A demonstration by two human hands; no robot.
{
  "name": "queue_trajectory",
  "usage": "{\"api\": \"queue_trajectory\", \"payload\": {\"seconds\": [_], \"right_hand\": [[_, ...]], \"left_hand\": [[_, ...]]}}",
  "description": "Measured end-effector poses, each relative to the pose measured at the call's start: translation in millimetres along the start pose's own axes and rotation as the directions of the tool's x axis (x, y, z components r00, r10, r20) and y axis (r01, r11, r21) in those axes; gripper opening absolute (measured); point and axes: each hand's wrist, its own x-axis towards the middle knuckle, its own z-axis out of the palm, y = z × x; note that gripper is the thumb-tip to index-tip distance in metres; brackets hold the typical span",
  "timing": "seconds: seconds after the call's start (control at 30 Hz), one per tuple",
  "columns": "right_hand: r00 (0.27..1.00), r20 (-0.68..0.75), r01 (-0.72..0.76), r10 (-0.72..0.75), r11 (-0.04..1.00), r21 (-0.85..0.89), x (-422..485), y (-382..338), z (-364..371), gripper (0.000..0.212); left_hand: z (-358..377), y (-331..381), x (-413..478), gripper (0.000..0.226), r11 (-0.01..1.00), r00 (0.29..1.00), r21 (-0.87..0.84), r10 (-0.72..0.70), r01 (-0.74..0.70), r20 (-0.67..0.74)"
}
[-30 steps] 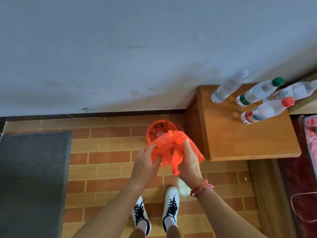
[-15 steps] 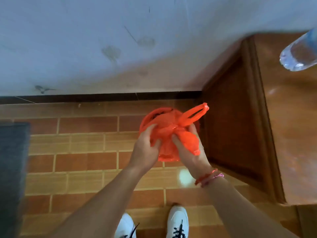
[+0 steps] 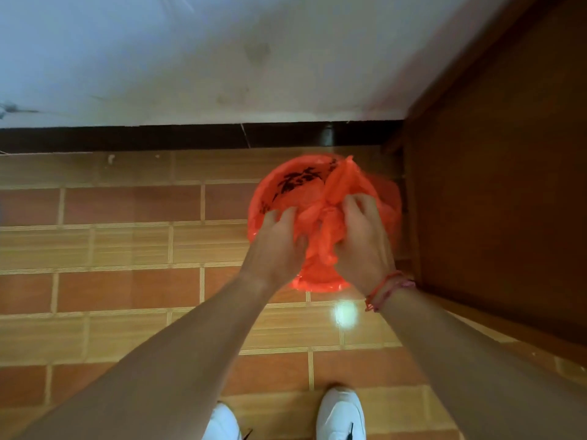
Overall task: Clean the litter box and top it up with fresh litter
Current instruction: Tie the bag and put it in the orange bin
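Observation:
A round orange bin with black markings inside stands on the tiled floor by the wall, lined with an orange plastic bag. My left hand and my right hand both grip the bunched bag over the bin's near side. A flap of the bag sticks up at the bin's far right rim. What lies inside the bag is hidden. A red string bracelet sits on my right wrist.
A brown wooden cabinet stands close against the bin's right side. The pale wall and a dark skirting strip run behind it. My white shoes stand on the brick-pattern tiles below.
The camera has dropped closer to the bin. Both hands have lowered the gathered bag from above the bin down into it; the bottles on the cabinet top have left the view.

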Motion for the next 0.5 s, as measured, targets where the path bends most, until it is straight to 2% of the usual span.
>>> {"api": "queue_trajectory", "payload": {"seconds": [0.07,0.13,0.17,0.23,0.3,0.33,0.5], "right_hand": [[1.000,-0.019,0.001,-0.004,0.993,-0.117,7,-1,4,0.032],[0.999,-0.002,-0.054,0.054,0.981,-0.185,17,-2,7,0.025],[0.996,0.036,-0.076,0.086,0.973,-0.220,22,-1,11,0.026],[0.985,0.127,-0.084,0.121,0.960,-0.267,29,1,17,0.030],[0.974,0.173,-0.097,0.146,0.959,-0.265,33,4,20,0.033],[0.972,0.176,-0.104,0.153,0.960,-0.260,33,4,18,0.035],[0.968,0.186,-0.124,0.166,0.968,-0.220,25,3,6,0.045]], "left_hand": [[1,2,0,0.054,0.994,0.996,0.089,0.073,-0.068,-0.056],[1,2,-2,0.054,0.978,0.985,0.157,0.152,-0.137,-0.087],[2,0,-2,0.054,0.968,0.981,0.185,0.183,-0.168,-0.065],[3,-3,0,0.052,0.943,0.980,0.264,0.191,-0.201,0.062],[3,-5,1,0.049,0.918,0.971,0.343,0.137,-0.199,0.197],[1,-5,1,0.048,0.921,0.970,0.341,0.118,-0.188,0.214],[-12,4,-1,0.060,0.898,0.969,0.372,0.190,-0.236,0.155]]}}
